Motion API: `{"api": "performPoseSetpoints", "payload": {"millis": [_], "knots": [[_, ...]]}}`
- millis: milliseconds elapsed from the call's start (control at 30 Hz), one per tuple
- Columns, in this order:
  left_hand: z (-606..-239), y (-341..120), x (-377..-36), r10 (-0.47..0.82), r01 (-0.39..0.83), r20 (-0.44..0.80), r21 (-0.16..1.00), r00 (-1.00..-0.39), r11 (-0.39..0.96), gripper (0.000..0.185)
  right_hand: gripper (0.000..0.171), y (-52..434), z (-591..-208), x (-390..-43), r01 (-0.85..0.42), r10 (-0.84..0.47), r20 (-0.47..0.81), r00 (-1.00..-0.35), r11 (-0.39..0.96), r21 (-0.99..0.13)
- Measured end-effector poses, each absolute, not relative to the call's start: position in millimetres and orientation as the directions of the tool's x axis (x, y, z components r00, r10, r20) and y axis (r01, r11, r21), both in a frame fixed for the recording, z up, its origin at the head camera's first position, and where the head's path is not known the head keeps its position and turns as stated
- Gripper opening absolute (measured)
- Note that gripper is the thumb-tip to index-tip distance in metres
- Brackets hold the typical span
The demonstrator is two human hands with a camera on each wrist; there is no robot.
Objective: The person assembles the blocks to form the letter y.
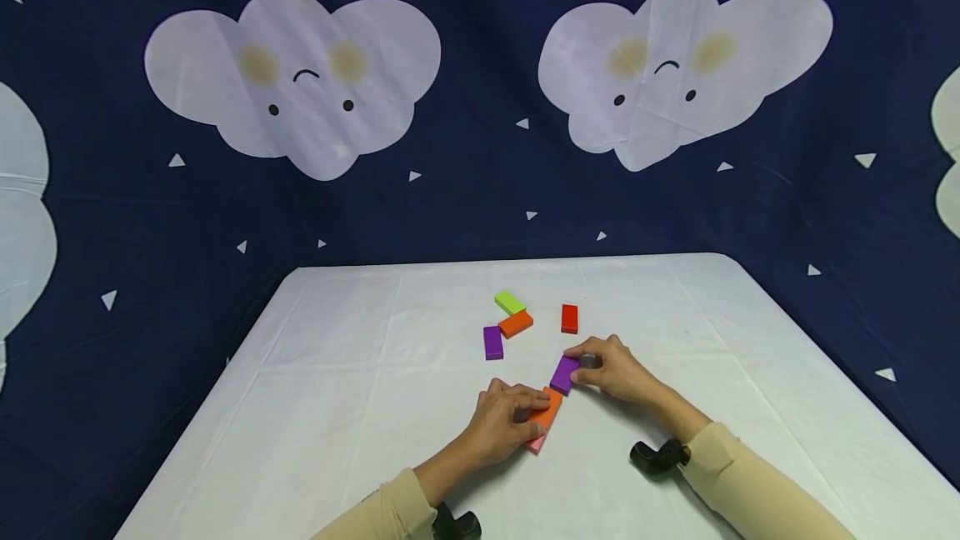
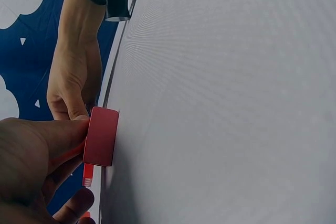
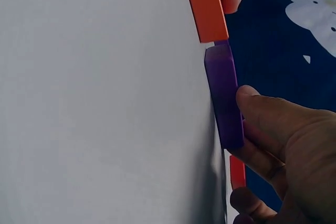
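Note:
In the head view my left hand (image 1: 504, 422) grips an orange block (image 1: 552, 407), thumb and fingers spread along it. A pink block (image 1: 536, 444) meets the orange block's near end; the left wrist view shows the pink block's face (image 2: 101, 137) close up. Between thumb and fingers, my right hand (image 1: 617, 372) pinches a purple block (image 1: 564, 375) at the orange block's far end. From the right wrist view, the purple block (image 3: 224, 98) lies in line with the orange block (image 3: 206, 6), a narrow gap or touching edge between them; I cannot tell which.
Farther back on the white table (image 1: 315, 407) lie a lime green block (image 1: 510, 302), another orange block (image 1: 516, 324), another purple block (image 1: 492, 342) and a red block (image 1: 570, 319). A dark blue cloth (image 1: 480, 215) with clouds hangs behind the table.

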State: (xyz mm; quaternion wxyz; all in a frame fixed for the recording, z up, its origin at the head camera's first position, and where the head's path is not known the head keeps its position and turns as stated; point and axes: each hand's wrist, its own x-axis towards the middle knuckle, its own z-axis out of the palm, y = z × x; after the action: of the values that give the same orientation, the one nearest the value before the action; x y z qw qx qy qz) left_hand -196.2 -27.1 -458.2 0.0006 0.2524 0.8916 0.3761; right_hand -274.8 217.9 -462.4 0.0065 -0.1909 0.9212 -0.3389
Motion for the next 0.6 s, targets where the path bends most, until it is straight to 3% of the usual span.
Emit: {"api": "performPoseSetpoints", "payload": {"millis": [600], "knots": [[-457.6, -27.3, -195.6, 0.450, 0.448, 0.188, 0.676, -0.873, 0.585, 0.031, 0.037, 209.3, -461.6, -269.3, -0.358, -0.359, 0.127, -0.925, 0.705, -0.612]]}}
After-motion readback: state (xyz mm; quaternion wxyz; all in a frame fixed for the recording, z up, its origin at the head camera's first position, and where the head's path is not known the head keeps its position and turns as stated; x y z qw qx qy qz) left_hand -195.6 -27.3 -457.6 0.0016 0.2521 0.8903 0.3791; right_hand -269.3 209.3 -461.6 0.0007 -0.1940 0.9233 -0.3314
